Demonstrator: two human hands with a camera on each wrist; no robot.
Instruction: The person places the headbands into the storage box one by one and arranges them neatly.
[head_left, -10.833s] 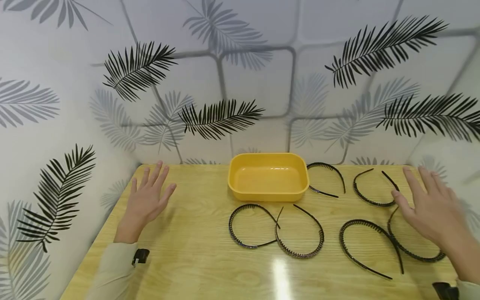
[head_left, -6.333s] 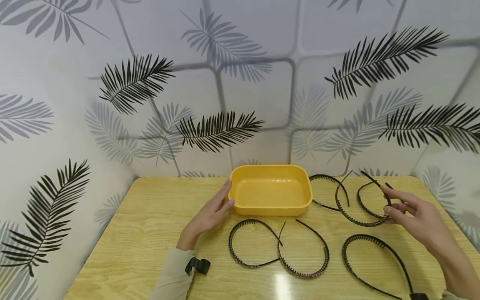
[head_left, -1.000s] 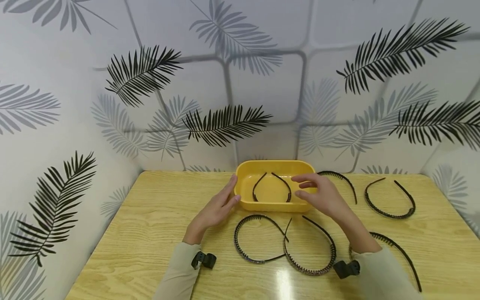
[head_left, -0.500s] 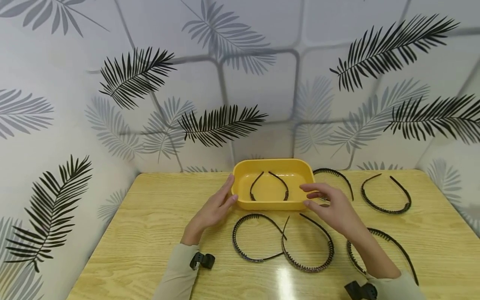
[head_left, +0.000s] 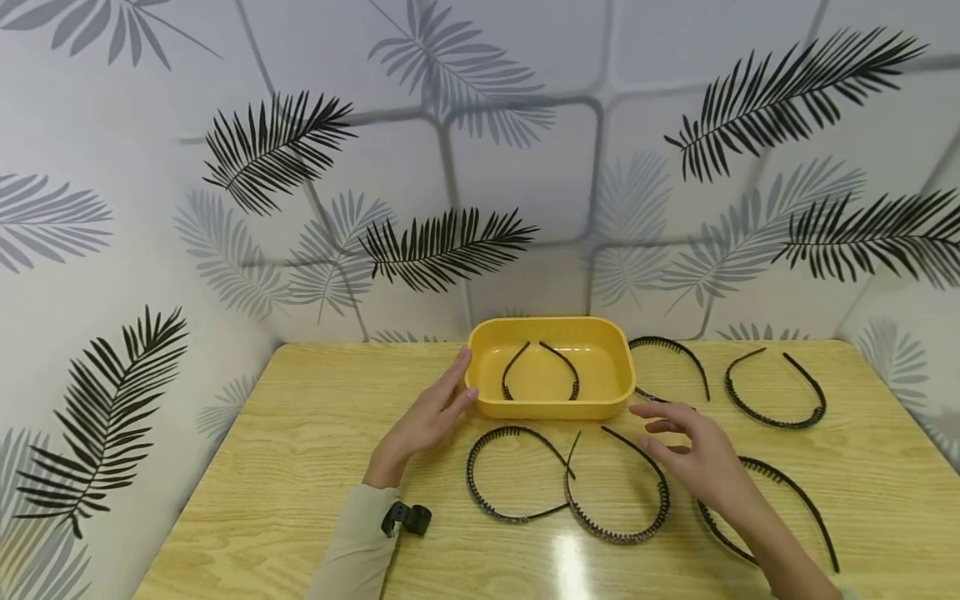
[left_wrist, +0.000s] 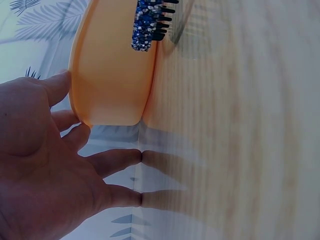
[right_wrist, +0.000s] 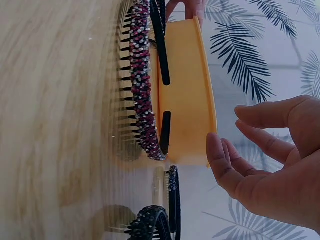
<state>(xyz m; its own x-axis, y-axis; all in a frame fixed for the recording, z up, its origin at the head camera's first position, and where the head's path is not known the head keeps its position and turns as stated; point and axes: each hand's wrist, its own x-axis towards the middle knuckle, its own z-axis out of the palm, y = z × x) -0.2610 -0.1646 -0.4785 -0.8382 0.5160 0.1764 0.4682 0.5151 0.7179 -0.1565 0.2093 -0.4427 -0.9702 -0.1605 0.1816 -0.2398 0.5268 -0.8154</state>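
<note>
My left hand rests against the left end of the yellow box, its fingers spread. In the left wrist view its thumb and some fingers touch the box's rim and end; two other fingertips meet the table. One black headband lies inside the box, its ends pointing back. My right hand hovers near the box's front right corner, fingers loosely bent and holding nothing. Beneath and beside it is a toothed headband, which shows red and silver beads in the right wrist view. Another headband overlaps it on the left.
Behind the box's right end lies a headband, partly hidden. Farther right is another headband. A further headband lies at the right front, partly covered by my right forearm. A patterned wall stands behind the wooden table.
Earlier the right hand pinched a headband on the right; that headband now lies in the box. Since then the right hand has drawn back, right and nearer. The left hand stays at the box.
</note>
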